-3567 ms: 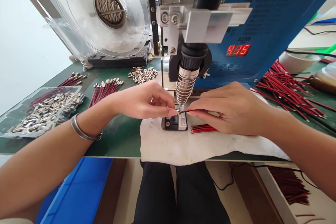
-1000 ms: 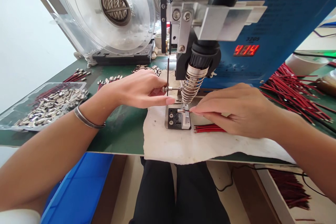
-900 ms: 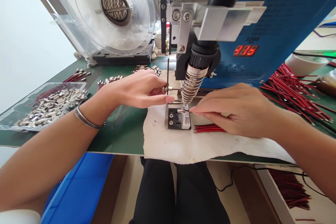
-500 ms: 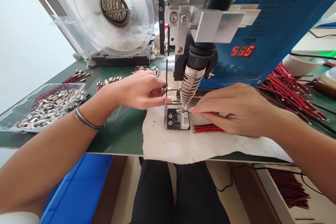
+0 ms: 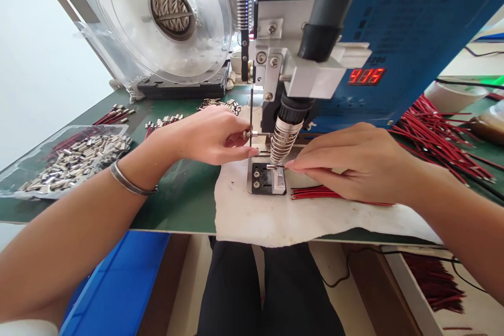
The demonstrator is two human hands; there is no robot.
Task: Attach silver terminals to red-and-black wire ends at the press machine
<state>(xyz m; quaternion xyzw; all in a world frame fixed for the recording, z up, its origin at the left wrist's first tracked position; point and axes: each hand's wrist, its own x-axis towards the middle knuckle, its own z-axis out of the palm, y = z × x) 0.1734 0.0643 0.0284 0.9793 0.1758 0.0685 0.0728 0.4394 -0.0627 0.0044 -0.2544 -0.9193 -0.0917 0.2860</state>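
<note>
My right hand (image 5: pixel 350 165) is closed in a pinch on a thin wire (image 5: pixel 285 166), most of it hidden by the fingers. That wire's end meets a small metal connector (image 5: pixel 271 167) on the black-and-silver fixture (image 5: pixel 264 181). Right above, the spring-wrapped soldering iron (image 5: pixel 284 139) points its tip down at the joint. My left hand (image 5: pixel 218 136) is curled beside the fixture, its thumb tip on the metal plate and its fingers at a small knob (image 5: pixel 247 135). What those fingers grip is partly hidden. Red and black wires (image 5: pixel 315 192) lie below my right hand.
Left stands a clear tray (image 5: pixel 74 163) of metal connectors. Behind it is a large transparent reel (image 5: pixel 165 16). The blue machine housing (image 5: pixel 409 21) rises at the back right, beside a heap of red wires (image 5: pixel 437 136). A white cloth (image 5: pixel 252 220) covers the table's front edge.
The machine's head has come down, bringing the soldering iron lower over the connector. Both hands have stayed almost in place.
</note>
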